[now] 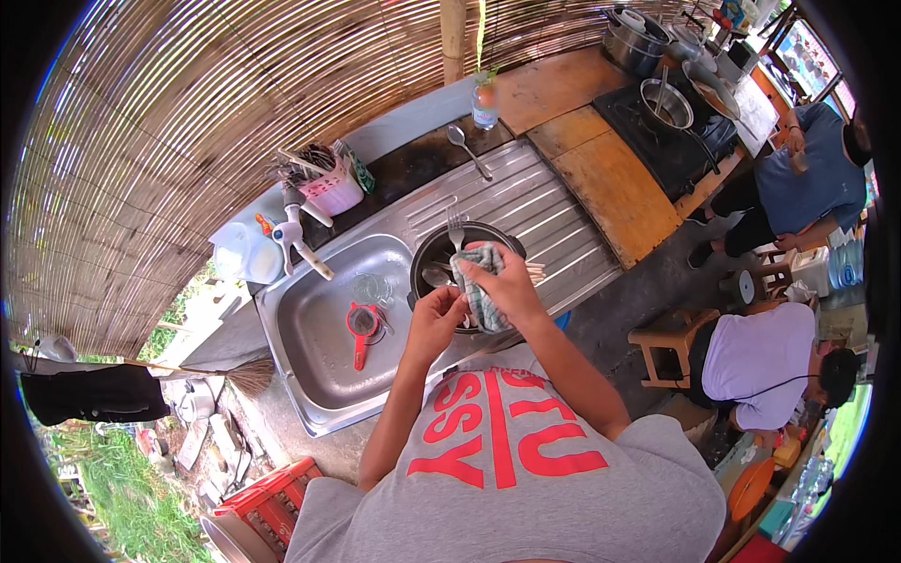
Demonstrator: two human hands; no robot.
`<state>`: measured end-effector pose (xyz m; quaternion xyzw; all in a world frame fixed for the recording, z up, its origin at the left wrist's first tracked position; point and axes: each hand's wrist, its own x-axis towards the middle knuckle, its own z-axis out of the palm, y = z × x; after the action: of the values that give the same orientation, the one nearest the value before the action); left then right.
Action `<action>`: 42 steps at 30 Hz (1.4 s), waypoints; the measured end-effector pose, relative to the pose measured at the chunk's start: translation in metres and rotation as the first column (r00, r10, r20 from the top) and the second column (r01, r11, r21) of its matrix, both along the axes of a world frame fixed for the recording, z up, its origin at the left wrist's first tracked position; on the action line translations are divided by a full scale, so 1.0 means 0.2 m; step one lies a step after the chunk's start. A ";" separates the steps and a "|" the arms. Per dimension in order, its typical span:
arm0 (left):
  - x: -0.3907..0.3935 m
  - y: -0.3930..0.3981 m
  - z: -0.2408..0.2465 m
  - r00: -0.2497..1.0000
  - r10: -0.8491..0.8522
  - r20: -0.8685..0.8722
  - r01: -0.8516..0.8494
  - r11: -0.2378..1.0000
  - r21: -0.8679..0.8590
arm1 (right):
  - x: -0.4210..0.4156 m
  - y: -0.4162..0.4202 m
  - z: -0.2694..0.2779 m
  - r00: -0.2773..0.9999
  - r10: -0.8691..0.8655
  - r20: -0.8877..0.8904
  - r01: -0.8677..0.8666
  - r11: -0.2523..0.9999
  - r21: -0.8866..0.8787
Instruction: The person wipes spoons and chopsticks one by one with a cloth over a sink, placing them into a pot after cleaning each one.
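My right hand (501,278) wraps a green-and-white checked cloth (486,299) around a metal fork (455,229), whose tines point up towards the drainboard. My left hand (440,313) has its fingers pinched at the left edge of the cloth, by the fork's lower end; what they pinch is partly hidden. Below both hands stands a dark round pot (424,257) with spoons (434,276) and other cutlery in it. In the steel sink (310,338) at left lie a red-handled strainer (361,331) and a clear glass item (371,288).
Behind the sink are a faucet (287,236) and a pink cutlery basket (334,190). A spoon (468,150) lies at the ribbed drainboard's (556,204) back edge. A stove (633,134) holds a saucepan (665,105). Two people (809,169) are at right, one near a wooden stool (669,338).
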<state>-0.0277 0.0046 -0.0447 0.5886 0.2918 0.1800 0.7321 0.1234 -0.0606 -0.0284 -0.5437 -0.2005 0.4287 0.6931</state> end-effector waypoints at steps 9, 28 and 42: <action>-0.04 -0.05 0.03 0.982 -0.064 -0.177 0.075 0.995 0.059 | 0.04 -0.07 0.02 0.933 0.328 0.149 -0.305 0.939 -0.160; -0.10 0.15 -0.01 0.964 0.241 -0.114 -0.234 0.970 0.070 | 0.13 0.14 0.09 0.111 0.819 0.563 -0.040 0.570 -0.821; 0.34 0.49 0.06 0.989 0.096 -0.110 -0.075 0.980 0.183 | 0.64 0.15 0.22 0.561 0.362 0.744 0.086 0.869 -0.487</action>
<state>0.0404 0.1036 -0.0336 0.6485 0.3426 0.2015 0.6492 0.2518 -0.0304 0.0161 -0.8114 -0.4303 0.2185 0.3298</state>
